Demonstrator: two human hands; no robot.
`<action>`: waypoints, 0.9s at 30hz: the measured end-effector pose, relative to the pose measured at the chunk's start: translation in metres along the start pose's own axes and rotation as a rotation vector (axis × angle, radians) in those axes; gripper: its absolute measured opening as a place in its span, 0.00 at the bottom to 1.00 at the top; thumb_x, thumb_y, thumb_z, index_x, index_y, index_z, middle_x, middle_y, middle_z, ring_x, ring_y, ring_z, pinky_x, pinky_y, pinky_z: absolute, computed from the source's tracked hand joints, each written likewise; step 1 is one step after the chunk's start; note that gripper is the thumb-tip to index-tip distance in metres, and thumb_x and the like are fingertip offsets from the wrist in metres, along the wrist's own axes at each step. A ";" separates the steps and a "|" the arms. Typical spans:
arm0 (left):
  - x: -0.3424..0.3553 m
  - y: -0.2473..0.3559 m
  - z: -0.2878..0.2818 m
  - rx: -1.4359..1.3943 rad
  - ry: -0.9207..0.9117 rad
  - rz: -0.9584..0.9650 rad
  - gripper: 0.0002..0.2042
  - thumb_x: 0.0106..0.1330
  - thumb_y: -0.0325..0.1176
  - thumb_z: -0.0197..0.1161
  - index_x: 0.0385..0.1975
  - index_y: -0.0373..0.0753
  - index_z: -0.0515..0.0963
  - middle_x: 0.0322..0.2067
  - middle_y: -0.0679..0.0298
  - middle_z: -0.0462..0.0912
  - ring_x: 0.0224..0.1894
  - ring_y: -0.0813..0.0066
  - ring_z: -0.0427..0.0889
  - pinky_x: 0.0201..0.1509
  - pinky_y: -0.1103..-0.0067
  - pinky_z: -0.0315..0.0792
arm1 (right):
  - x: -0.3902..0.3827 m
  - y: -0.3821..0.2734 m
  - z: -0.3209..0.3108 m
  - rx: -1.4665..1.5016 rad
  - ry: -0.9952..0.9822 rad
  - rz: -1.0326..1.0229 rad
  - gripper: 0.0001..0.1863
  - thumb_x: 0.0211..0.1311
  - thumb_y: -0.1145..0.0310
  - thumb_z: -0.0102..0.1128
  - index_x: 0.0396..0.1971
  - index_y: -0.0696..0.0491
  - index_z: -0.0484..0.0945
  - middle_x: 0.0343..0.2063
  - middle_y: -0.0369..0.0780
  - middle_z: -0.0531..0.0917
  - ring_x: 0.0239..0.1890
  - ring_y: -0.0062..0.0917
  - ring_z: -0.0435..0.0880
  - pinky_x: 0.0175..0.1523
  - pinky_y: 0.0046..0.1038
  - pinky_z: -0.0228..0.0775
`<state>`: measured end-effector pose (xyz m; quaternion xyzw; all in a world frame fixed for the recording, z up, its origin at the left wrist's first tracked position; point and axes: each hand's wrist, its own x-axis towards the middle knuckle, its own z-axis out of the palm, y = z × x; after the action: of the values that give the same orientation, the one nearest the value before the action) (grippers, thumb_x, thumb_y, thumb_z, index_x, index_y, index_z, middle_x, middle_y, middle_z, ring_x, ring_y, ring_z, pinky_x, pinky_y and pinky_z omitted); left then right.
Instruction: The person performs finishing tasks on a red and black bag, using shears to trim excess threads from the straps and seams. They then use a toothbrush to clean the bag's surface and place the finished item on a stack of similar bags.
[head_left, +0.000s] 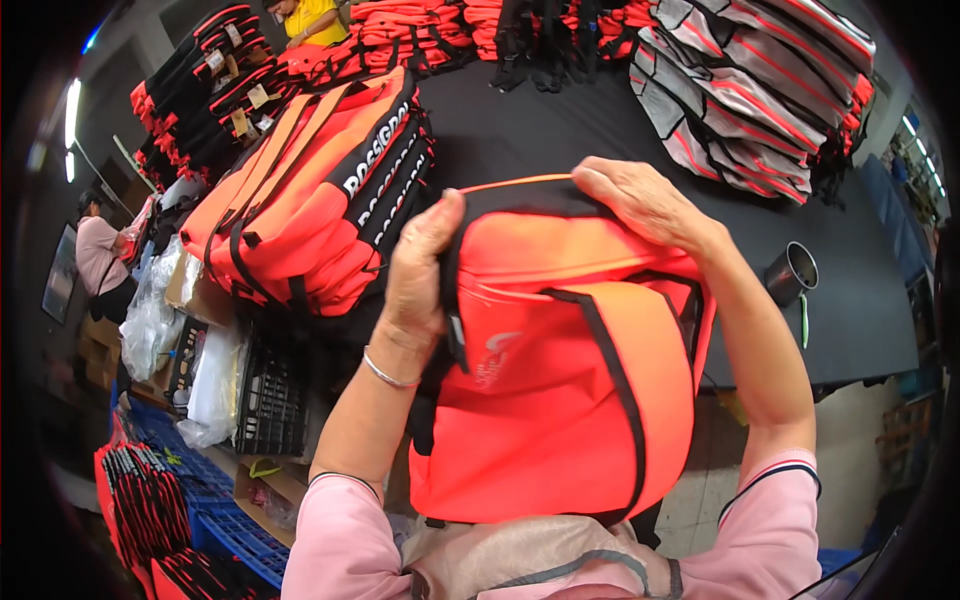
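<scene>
I hold a bright red-orange backpack [520, 420] with black trim and a wide orange strap upright against my front. My left hand [424, 255] grips its upper left edge, thumb up beside the black top panel. My right hand [635, 200] is curled over the top rim at the right, where a thin orange edge runs between both hands. A pale printed mark shows on the bag's face. Just beyond my left hand lies a stack of similar red bags [270, 210] with black side panels.
Grey bags [740, 100] are stacked at the back right of the dark table [860, 300], near a metal cup [791, 273]. More piles [215, 70] stand behind. Two co-workers [100, 250] [310, 20] are at left and back. Blue crates [235, 540], plastic wrap and cartons sit at left.
</scene>
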<state>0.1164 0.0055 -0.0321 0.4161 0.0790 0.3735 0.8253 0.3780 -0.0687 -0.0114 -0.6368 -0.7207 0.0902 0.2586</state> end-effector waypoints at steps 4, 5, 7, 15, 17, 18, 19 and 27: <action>0.012 0.007 -0.028 -0.108 0.089 -0.003 0.14 0.74 0.43 0.58 0.40 0.37 0.81 0.40 0.61 0.87 0.40 0.71 0.87 0.49 0.74 0.81 | -0.043 0.039 -0.009 0.212 -0.122 0.221 0.36 0.66 0.40 0.56 0.63 0.53 0.71 0.54 0.47 0.81 0.59 0.38 0.77 0.64 0.32 0.64; 0.016 0.004 -0.029 -0.172 0.016 -0.039 0.14 0.73 0.43 0.58 0.40 0.37 0.82 0.39 0.60 0.87 0.40 0.69 0.87 0.49 0.72 0.81 | -0.052 0.057 -0.008 0.265 -0.139 0.223 0.39 0.64 0.38 0.57 0.64 0.54 0.71 0.54 0.47 0.81 0.58 0.37 0.77 0.64 0.32 0.64; 0.027 0.002 -0.039 -0.211 0.048 -0.043 0.15 0.74 0.42 0.58 0.40 0.36 0.82 0.38 0.58 0.87 0.39 0.66 0.88 0.48 0.71 0.82 | -0.061 0.091 0.000 0.351 -0.070 0.279 0.41 0.61 0.36 0.60 0.62 0.56 0.73 0.48 0.44 0.83 0.50 0.27 0.79 0.57 0.28 0.68; 0.079 0.012 -0.067 -0.063 0.092 -0.189 0.19 0.77 0.42 0.47 0.48 0.31 0.76 0.44 0.53 0.85 0.42 0.59 0.87 0.50 0.68 0.82 | -0.043 0.077 -0.055 0.409 0.094 0.335 0.19 0.57 0.54 0.71 0.29 0.58 0.84 0.20 0.29 0.79 0.23 0.10 0.73 0.28 0.18 0.65; 0.113 -0.001 -0.132 0.249 0.134 -0.132 0.21 0.75 0.45 0.51 0.47 0.29 0.77 0.42 0.53 0.85 0.39 0.61 0.87 0.49 0.68 0.82 | -0.026 0.082 -0.058 0.323 0.108 0.391 0.17 0.57 0.59 0.70 0.35 0.60 0.84 0.22 0.32 0.81 0.24 0.11 0.75 0.30 0.18 0.68; 0.135 -0.017 -0.156 0.428 0.218 -0.122 0.22 0.74 0.47 0.53 0.45 0.29 0.78 0.40 0.54 0.86 0.37 0.63 0.87 0.48 0.69 0.81 | -0.017 0.120 -0.042 0.316 0.114 0.401 0.18 0.58 0.59 0.69 0.37 0.60 0.84 0.22 0.33 0.81 0.24 0.12 0.76 0.32 0.19 0.70; 0.147 -0.043 -0.161 0.647 0.445 -0.103 0.22 0.73 0.47 0.54 0.42 0.29 0.80 0.37 0.55 0.87 0.35 0.65 0.87 0.47 0.70 0.80 | -0.013 0.155 -0.016 0.304 0.112 0.417 0.18 0.58 0.60 0.69 0.39 0.60 0.84 0.23 0.34 0.82 0.25 0.14 0.77 0.33 0.20 0.72; 0.121 -0.106 -0.185 1.347 0.561 0.471 0.15 0.71 0.39 0.59 0.42 0.32 0.84 0.35 0.55 0.88 0.37 0.71 0.86 0.44 0.77 0.76 | -0.097 0.170 0.110 0.074 0.445 0.343 0.23 0.65 0.69 0.55 0.61 0.53 0.73 0.61 0.47 0.74 0.62 0.44 0.71 0.64 0.37 0.66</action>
<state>0.1788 0.1647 -0.2079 0.7246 0.4054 0.5024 0.2414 0.4783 -0.1112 -0.2079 -0.7437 -0.5242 0.0168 0.4145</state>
